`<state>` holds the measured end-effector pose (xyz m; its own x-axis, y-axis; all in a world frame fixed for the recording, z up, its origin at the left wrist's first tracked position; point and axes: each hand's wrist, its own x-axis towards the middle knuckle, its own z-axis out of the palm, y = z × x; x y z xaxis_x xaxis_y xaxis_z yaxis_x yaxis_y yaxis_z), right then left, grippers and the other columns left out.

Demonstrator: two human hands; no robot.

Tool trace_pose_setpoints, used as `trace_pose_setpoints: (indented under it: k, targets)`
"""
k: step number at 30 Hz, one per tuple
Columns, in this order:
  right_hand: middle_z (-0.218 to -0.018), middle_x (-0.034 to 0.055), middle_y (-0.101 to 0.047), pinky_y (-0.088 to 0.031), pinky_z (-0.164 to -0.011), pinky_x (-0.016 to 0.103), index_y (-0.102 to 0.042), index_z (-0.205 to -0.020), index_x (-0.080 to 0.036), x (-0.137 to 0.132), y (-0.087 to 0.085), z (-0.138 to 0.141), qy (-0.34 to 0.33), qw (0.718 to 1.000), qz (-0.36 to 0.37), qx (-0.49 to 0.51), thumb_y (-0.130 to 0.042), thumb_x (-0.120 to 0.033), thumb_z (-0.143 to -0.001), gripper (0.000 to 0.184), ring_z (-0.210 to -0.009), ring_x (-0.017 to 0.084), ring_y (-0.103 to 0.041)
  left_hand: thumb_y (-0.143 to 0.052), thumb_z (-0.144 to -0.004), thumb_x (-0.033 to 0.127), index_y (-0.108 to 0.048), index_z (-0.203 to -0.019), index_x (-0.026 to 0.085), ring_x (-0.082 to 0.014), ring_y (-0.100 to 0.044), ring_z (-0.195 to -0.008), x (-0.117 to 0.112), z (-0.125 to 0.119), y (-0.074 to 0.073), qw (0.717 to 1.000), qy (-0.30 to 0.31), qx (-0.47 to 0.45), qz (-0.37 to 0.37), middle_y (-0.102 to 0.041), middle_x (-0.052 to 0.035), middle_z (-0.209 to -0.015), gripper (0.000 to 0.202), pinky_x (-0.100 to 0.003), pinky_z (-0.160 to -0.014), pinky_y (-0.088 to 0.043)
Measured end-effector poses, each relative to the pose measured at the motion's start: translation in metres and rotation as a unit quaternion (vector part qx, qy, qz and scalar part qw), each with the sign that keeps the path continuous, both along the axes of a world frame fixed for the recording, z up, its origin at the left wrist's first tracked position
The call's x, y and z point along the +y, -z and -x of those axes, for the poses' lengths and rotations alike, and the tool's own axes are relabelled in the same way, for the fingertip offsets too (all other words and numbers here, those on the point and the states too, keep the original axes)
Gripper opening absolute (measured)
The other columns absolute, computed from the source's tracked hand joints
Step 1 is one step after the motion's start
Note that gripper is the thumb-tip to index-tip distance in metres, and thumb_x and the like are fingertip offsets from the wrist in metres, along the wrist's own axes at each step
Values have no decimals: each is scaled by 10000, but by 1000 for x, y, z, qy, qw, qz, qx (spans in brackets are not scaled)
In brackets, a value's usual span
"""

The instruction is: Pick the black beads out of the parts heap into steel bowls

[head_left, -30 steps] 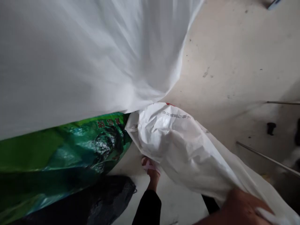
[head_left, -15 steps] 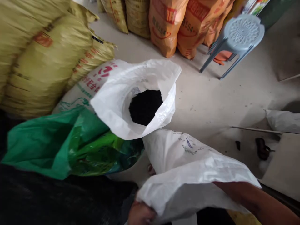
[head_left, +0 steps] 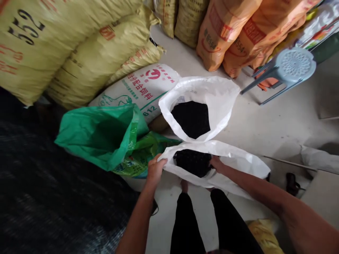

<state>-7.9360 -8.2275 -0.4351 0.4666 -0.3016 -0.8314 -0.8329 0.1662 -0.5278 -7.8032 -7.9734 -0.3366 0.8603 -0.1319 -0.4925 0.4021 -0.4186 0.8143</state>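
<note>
A white woven sack (head_left: 233, 163) stands open in front of my legs, dark granular material showing inside it. My left hand (head_left: 155, 170) is closed on the left side of its rim. My right hand (head_left: 216, 163) grips the rim on the right, fingers curled over the edge. Just behind it stands a second open white sack (head_left: 219, 92), also holding black material. A green plastic sack (head_left: 100, 135) lies open to the left, beside my left hand.
Filled yellow sacks (head_left: 79, 46) are stacked at the back left, with a white printed sack (head_left: 137, 88) below them. Orange sacks (head_left: 238, 31) lean at the back. A grey plastic stool (head_left: 288, 68) stands at the right. A black heap (head_left: 53, 197) fills the lower left.
One second ago white sacking filled the view. Since then the view has come down onto the sacks, and both my hands have pulled the near white sack's mouth open.
</note>
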Motion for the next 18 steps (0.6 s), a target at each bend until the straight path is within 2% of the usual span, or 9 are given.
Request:
trace_pose_setpoints:
  k: [3,7,11,13,15,17,18]
  targets:
    - [-470,-36,-480,-378,-482,222,-498,-597,-150,-1,-2,-7,-2,1000,-8,10,-492,-77,-587,74,-496,112,-472,-489,-594,262,-646,-758,158,-150,-522,-636,3,-14,0,997,62,-9,-41,-578,22,-636,250,-243,-608,-421]
    - [-463,-15,-506,-352,-490,235,-485,-519,-157,-7,-20,-6,-12,1000,-1,21,-437,-123,-504,61,-500,122,-464,-415,-598,186,-636,-1033,166,-201,-587,-860,10,-17,-5,979,179,-46,-83,-661,-18,-924,488,-301,-809,-452]
    - [-464,-36,-478,-330,-503,236,-467,-478,-162,-19,-45,4,-12,999,23,20,-483,-119,-436,62,-526,112,-418,-411,-652,156,-520,-1212,164,-236,-543,-1085,10,-5,-6,953,239,-110,-147,-580,-82,-1207,571,-366,-951,-413]
    - [-485,-46,-481,-330,-511,236,-480,-494,-164,-29,-57,12,-7,999,32,11,-498,-117,-415,94,-552,114,-414,-439,-669,155,-431,-1289,127,-270,-479,-1177,2,6,-9,932,247,-193,-183,-512,-137,-1284,621,-412,-990,-386]
    - [-496,-53,-480,-330,-514,235,-487,-507,-166,-41,-65,23,0,999,37,9,-509,-120,-402,117,-567,116,-414,-468,-689,157,-380,-1318,87,-323,-372,-1267,-10,18,-18,894,248,-303,-220,-444,-186,-1332,639,-477,-1022,-335]
    - [-493,-57,-475,-326,-508,231,-492,-516,-164,-53,-69,37,9,999,36,20,-511,-123,-393,131,-562,114,-415,-464,-722,144,-403,-1299,82,-346,-315,-1297,-25,31,-28,851,268,-391,-225,-418,-197,-1343,583,-505,-1033,-302]
    - [-491,-55,-476,-326,-502,231,-495,-519,-162,-58,-70,45,13,999,32,30,-509,-126,-391,133,-556,114,-418,-443,-742,129,-436,-1274,92,-333,-351,-1276,-34,37,-33,837,295,-410,-210,-445,-187,-1318,533,-488,-1026,-317]
